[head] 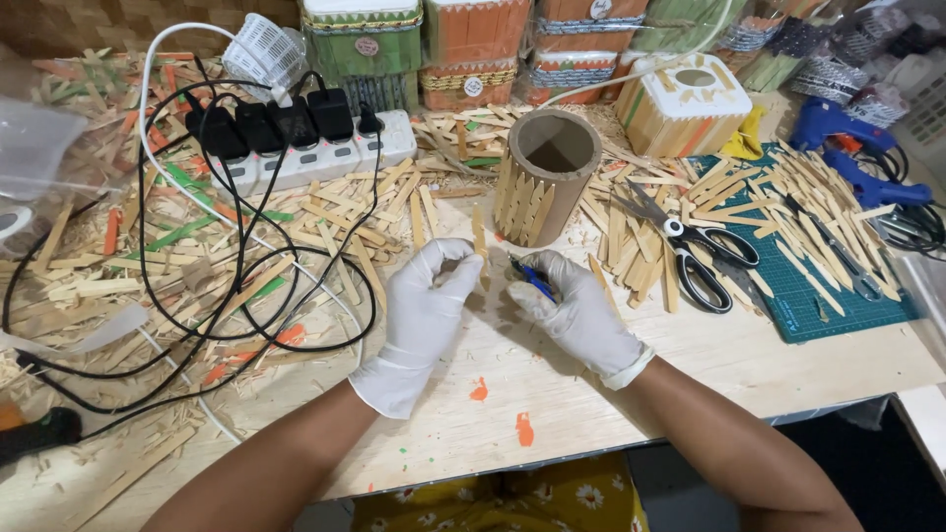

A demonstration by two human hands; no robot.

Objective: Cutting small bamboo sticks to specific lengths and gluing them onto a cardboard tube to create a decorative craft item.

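Both my hands wear white gloves over the middle of the wooden table. My left hand (426,313) pinches a thin wooden craft stick (480,236) that stands almost upright. My right hand (576,313) grips a small blue-handled cutter (532,278), its tip pointing at the lower end of the stick. Just behind them stands a cardboard tube (545,175) partly clad in wooden sticks, tilted slightly and open at the top.
Black-handled scissors (695,246) lie right of the tube beside a green cutting mat (800,288) strewn with sticks. A white power strip (301,158) with black plugs and looping cables sits at left. Blue glue guns (852,148) lie far right; decorated boxes line the back.
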